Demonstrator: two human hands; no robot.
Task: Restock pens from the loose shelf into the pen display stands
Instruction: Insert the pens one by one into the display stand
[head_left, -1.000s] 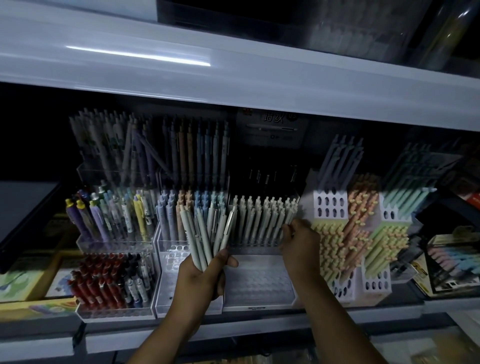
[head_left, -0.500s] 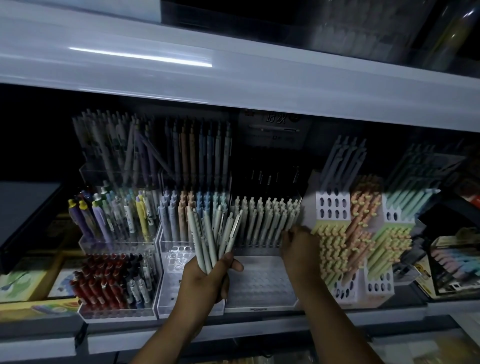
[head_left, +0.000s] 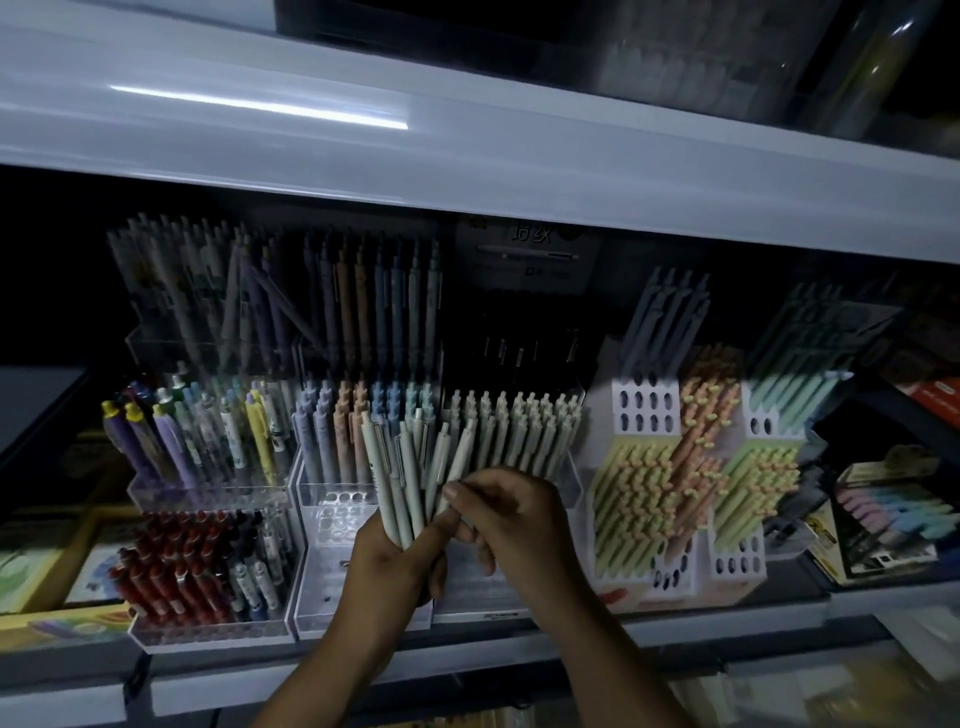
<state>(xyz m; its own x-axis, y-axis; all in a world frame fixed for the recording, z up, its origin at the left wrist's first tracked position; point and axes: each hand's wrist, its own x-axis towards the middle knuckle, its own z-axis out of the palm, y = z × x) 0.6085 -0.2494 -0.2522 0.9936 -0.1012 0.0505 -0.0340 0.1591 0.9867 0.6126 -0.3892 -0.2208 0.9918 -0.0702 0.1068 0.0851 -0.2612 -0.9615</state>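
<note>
My left hand (head_left: 387, 566) grips a fanned bundle of pale grey-green pens (head_left: 402, 478), tips up, in front of the clear display stands. My right hand (head_left: 506, 514) has come across to the bundle, and its thumb and forefinger pinch the rightmost pen (head_left: 457, 465) of the fan. Behind the hands stands the clear tiered stand (head_left: 569, 480), its upper row filled with matching pale pens (head_left: 519, 431) and its lower tier partly hidden by my hands. Left of it is another clear stand (head_left: 332, 512) with blue, tan and grey pens in its upper row.
A stand of red and black pens (head_left: 176, 577) and one of mixed coloured pens (head_left: 197, 436) stand at the left. White honeycomb racks (head_left: 647, 410) of yellow, orange and green pens sit at the right. The overhead shelf (head_left: 467, 156) hangs close above. Boxed goods (head_left: 883, 525) lie at far right.
My right hand has left the right end of the pale pen row and moved left to the bundle, now pinching one pen. The left hand keeps holding the bundle.
</note>
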